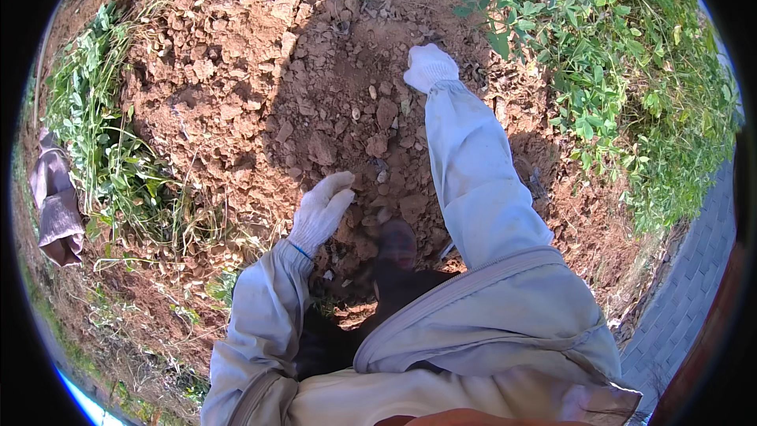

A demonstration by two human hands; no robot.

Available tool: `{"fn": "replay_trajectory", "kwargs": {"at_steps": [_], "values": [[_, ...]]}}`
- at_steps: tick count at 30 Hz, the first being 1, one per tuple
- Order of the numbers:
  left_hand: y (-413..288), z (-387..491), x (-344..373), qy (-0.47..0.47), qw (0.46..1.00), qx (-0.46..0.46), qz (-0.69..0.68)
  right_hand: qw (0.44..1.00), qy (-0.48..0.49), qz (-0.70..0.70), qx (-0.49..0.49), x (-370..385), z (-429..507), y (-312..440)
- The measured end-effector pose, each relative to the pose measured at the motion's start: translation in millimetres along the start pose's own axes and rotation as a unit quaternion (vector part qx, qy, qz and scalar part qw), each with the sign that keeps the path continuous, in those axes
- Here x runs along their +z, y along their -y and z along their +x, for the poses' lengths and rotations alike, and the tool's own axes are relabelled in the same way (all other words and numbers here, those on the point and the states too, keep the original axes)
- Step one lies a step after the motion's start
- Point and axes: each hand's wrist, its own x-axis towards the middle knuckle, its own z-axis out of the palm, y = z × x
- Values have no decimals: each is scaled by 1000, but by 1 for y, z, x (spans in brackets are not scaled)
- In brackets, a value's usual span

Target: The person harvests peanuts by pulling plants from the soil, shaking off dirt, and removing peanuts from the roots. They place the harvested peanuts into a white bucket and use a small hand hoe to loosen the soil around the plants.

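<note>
My left hand (322, 208), in a white knit glove, hangs over the near side of the broken brown soil (322, 148). A small gap shows between its thumb and fingers, and I see nothing held there. Farther out and to the right, my right hand (430, 66), also gloved in white, is low over the shaded soil. It is curled, with its fingers turned away from view, so whether it holds anything is hidden. Clods and small stones lie between the hands, among them a reddish clod (387, 112). A shoe (397, 242) of mine stands on the soil below them.
Leafy green plants (597, 71) grow thickly at the right. Beyond them runs a grey paved path (680, 296). Uprooted-looking green plants (112, 148) lie at the left, beside a crumpled purplish-grey cloth (59, 207). Dry stalks and leaf litter (201, 225) cover the lower left ground.
</note>
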Motion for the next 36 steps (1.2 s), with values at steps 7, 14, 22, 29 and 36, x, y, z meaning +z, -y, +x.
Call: {"fn": "replay_trajectory", "kwargs": {"at_steps": [7, 14, 22, 29, 36], "values": [[28, -4, 4, -11, 999, -18, -39, 808, 16, 588, 1, 46, -56, -1], [14, 1, 7, -8, 1000, -27, 2, 997, 20, 64, -39, 35, -31, 65], [11, 13, -8, -35, 999, 1, 42, 654, 88, 751, 15, 72, -47, 20], [14, 20, 3, -7, 999, -27, 37, 971, 17, 71, -229, 68, -67, 74], [1, 31, -6, -29, 997, -14, 77, 917, 13, 358, -174, 70, -60, 35]]}}
